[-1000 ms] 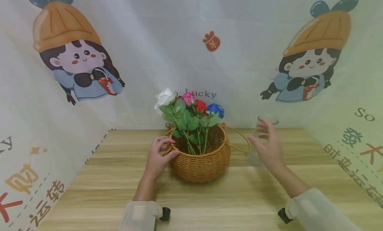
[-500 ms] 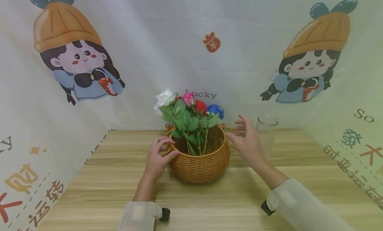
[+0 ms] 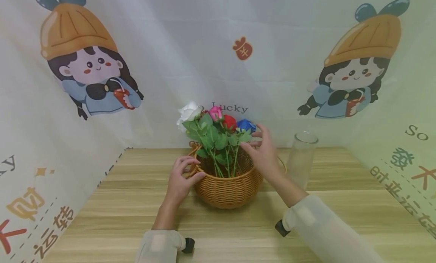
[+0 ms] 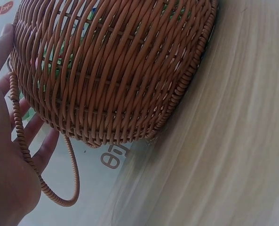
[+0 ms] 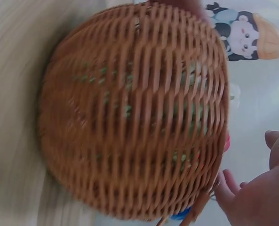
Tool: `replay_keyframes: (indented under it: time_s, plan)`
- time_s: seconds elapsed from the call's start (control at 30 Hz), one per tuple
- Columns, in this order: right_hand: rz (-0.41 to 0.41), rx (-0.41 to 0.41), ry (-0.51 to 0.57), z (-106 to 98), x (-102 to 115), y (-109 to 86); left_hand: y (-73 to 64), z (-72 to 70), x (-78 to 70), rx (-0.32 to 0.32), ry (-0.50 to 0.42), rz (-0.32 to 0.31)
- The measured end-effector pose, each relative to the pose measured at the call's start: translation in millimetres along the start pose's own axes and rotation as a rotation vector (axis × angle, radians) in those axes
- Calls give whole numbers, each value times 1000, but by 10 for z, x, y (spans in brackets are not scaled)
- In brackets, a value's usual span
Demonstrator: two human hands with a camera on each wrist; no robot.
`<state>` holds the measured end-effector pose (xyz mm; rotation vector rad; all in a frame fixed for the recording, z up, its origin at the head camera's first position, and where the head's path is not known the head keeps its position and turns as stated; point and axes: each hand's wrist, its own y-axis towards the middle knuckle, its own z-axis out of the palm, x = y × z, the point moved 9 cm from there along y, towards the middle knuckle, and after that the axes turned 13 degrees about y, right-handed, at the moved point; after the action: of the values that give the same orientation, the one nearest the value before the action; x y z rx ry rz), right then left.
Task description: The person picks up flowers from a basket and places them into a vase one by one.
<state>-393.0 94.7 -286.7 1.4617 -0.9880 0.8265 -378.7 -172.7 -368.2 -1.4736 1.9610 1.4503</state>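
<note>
A brown wicker basket (image 3: 228, 195) stands upright on the wooden table, holding artificial roses with green leaves and stems. Their blooms are a white rose (image 3: 189, 112), a pink rose (image 3: 215, 113), a red rose (image 3: 229, 122) and a blue rose (image 3: 244, 125). My left hand (image 3: 179, 181) grips the basket's left rim; in the left wrist view a looped handle (image 4: 71, 195) hangs across the palm. Over the right rim is my right hand (image 3: 267, 159), fingers extended and parted near the blue rose, holding nothing. It partly covers the basket's right handle.
A tall clear glass vase (image 3: 302, 161) stands on the table (image 3: 112, 202) right of the basket, just beyond my right forearm. White cloth (image 3: 163, 58) printed with cartoon figures hangs behind and at both sides.
My right hand has moved left, from in front of the glass vase to over the basket's right rim by the blue rose. The left hand keeps its place on the basket.
</note>
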Motion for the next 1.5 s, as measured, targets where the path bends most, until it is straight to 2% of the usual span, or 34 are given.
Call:
replay_keyframes:
  time_s: [0.27, 0.4, 0.67, 0.87, 1.03, 1.27, 1.5]
  plan:
    - [69, 24, 73, 208, -6, 105, 0, -28, -37, -14, -2, 24]
    - [142, 34, 75, 277, -88, 133, -5, -22, -29, -12, -5, 18]
    - [290, 42, 182, 350, -210, 188, 1, -49, -26, -7, 1, 4]
    - [376, 62, 178, 405, -234, 191, -5, -51, -39, -20, 3, 21]
    - [399, 29, 126, 432, -268, 182, -13, -22, -33, -23, 1, 20]
    - [431, 21, 174, 477, -345, 149, -17, -1, -35, -20, 3, 26]
    - [453, 47, 164, 537, -416, 147, -25, -7, -37, -10, 6, 8]
